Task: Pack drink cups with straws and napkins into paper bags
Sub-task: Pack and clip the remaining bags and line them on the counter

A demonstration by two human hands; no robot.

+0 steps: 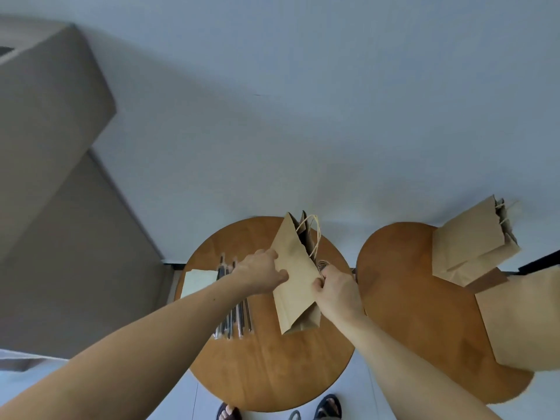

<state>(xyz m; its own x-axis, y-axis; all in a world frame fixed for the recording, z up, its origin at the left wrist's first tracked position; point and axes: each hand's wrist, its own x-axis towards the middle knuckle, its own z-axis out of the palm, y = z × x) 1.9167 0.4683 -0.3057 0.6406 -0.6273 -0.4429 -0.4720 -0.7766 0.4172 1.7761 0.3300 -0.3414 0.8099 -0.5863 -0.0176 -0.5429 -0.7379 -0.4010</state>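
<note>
I see a round wooden table (272,368) at 6 o'clock and a second table (403,292) just beside it at 4. A grey block (54,177) fills 9; sandals (328,407) at 6.

Two round wooden tables are standing side by side on a pale floor (357,395). The left table (272,374) is carrying a bundle of wrapped straws (239,319) on its left half and a pale napkin stack (198,281) at its far left edge. An upright paper bag (295,283) is standing over its middle; base contact cannot be confirmed. The right table (409,298) is carrying a smaller paper bag (466,247) at its far right and a larger paper bag (521,322) overhanging its right edge.
</note>
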